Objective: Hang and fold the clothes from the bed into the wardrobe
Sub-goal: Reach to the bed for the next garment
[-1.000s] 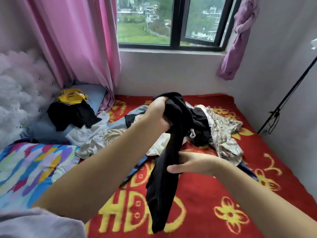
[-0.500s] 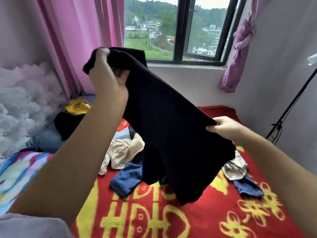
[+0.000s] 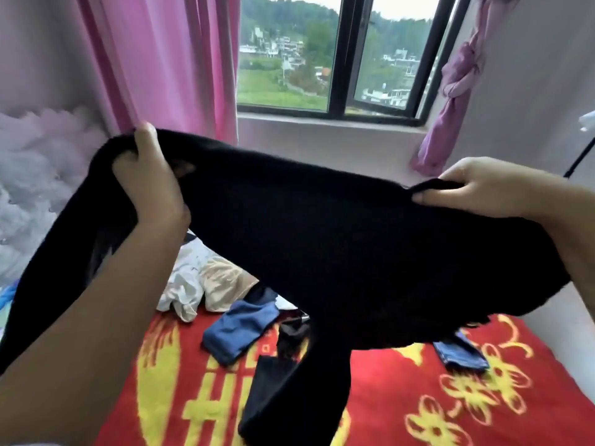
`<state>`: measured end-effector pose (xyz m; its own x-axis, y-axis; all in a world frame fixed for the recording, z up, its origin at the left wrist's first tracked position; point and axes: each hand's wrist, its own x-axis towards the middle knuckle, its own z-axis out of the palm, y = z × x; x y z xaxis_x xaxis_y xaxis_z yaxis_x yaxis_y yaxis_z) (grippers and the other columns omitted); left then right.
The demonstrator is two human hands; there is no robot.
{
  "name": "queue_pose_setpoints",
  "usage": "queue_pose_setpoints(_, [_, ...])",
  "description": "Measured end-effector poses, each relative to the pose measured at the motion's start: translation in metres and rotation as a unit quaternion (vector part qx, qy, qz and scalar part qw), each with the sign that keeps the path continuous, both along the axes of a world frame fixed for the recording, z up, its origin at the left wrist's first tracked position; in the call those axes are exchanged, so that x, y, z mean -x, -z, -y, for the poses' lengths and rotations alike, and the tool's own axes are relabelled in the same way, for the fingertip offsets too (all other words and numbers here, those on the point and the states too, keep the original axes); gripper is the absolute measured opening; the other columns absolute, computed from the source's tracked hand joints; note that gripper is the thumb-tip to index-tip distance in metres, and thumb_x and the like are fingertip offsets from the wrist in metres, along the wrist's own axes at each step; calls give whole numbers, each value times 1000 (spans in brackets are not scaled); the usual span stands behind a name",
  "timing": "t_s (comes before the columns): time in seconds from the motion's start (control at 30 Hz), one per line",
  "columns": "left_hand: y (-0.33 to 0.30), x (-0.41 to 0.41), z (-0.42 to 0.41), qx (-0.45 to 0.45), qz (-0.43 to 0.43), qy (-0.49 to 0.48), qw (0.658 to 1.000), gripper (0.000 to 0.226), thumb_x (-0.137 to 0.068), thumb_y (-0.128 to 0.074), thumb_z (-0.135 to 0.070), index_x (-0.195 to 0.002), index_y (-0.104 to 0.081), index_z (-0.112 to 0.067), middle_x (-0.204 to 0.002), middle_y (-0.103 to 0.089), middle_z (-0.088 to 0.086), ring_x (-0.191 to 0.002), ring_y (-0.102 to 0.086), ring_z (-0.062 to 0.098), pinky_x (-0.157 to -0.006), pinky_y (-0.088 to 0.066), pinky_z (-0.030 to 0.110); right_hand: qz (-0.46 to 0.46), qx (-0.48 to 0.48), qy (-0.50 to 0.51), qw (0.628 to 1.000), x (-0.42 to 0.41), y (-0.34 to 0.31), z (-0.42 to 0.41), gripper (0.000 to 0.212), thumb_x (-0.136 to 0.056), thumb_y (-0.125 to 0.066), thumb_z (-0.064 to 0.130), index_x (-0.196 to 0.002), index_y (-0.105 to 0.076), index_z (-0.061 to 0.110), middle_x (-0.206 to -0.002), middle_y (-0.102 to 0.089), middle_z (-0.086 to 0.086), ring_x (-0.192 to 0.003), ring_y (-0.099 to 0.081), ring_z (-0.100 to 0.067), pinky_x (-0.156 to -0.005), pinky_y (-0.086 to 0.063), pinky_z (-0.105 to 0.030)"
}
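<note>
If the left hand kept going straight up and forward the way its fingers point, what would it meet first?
Probably the pink curtain, which shows directly above and behind the left hand gripping the black garment. Nothing shows between them, though depth is unclear.

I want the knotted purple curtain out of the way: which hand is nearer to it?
Right. The right hand grips the black garment just below and beside the knotted purple curtain; the left hand holds the garment's other end, across the frame near the pink curtain.

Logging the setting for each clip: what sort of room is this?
Most likely a home bedroom: a bed with a red blanket, loose clothes heaped on it, a padded headboard, and a pink curtain beside the window.
</note>
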<state>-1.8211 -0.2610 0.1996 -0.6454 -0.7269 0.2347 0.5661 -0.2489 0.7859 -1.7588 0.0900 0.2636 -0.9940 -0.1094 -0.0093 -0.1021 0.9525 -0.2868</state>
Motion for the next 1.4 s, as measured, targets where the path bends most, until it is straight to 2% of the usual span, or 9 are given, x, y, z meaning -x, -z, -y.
queue_pose_setpoints(0.17, [156, 0, -30, 84, 213, 11, 973, 31, -90, -55, -25, -60, -56, -17, -63, -59, -4, -47, -54, -2, -52, -45, 23, 202, -110, -7, 973, 24, 138, -37, 52, -78, -53, 70, -76, -69, 20, -74, -66, 7, -73, -61, -8, -70, -48, -30])
queue_pose_setpoints(0.3, [294, -23, -66, 146, 416, 68, 895, 38, -93, -52, -24, -65, -59, 0, -58, -59, 9, -46, -63, 19, -45, -48, 24, 279, -112, 6, 954, 27, 298, -82, 56, -85, -51, 65, -92, -71, 14, -86, -69, -5, -87, -63, -24, -73, -49, -31])
queue_pose_setpoints(0.43, [405, -52, -112, 150, 544, 98, 820, 35, -95, -51, -20, -75, -60, 8, -55, -60, 6, -38, -60, 9, -38, -47, 19, 275, -127, 19, 953, 14, 440, -126, 42, -90, -47, 60, -96, -69, 25, -97, -71, -2, -94, -65, -24, -68, -45, -32])
queue_pose_setpoints(0.53, [466, -40, -142, 109, 588, 121, 793, 30, -94, -49, -25, -88, -59, 3, -67, -67, 14, -59, -68, 29, -62, -58, 38, 200, -131, 31, 971, 26, 513, -160, 33, -91, -49, 55, -94, -67, 27, -96, -72, -2, -94, -65, -27, -65, -45, -33])
queue_pose_setpoints(0.7, [523, 23, -184, 7, 559, 50, 828, 26, -96, -47, -23, -100, -55, 2, -75, -66, 13, -55, -64, 21, -57, -55, 30, 83, -60, 43, 994, 90, 579, -193, 31, -93, -52, 49, -96, -68, 23, -92, -71, -7, -90, -64, -31, -61, -32, -32])
queue_pose_setpoints(0.9, [553, 42, -224, 12, 543, 82, 835, 20, -99, -39, -32, -103, -48, -14, -84, -59, 8, -67, -64, 20, -59, -53, 27, 3, 147, 168, 975, 109, 607, -226, 43, -96, -52, 38, -131, -50, 14, -127, -54, -9, -120, -47, -26, -99, -35, -44])
queue_pose_setpoints(1.03, [589, -28, -290, 298, 614, 262, 682, 28, -90, -54, -38, -97, -50, -12, -87, -58, -2, -85, -57, 24, -72, -39, 32, 129, 200, 328, 914, 36, 640, -261, 52, -96, -52, 35, -136, -42, 3, -130, -51, -18, -123, -46, -33, -100, -35, -39])
queue_pose_setpoints(1.13, [611, -76, -324, 338, 686, 307, 566, 55, -86, -65, -40, -122, -45, -3, -120, -56, 12, -112, -54, 31, -89, -41, 32, 326, 205, 355, 852, -23, 663, -252, 56, -93, -53, 47, -129, -44, 6, -120, -60, -15, -116, -54, -35, -89, -38, -36])
queue_pose_setpoints(1.4, [608, -85, -309, 508, 598, 402, 472, 48, -86, -62, -48, -116, -38, -19, -105, -61, 1, -101, -58, 27, -76, -41, 32, 340, 214, 293, 868, -54, 662, -258, 24, -94, -57, 24, -110, -51, 8, -120, -60, -16, -113, -55, -33, -75, -32, -28])
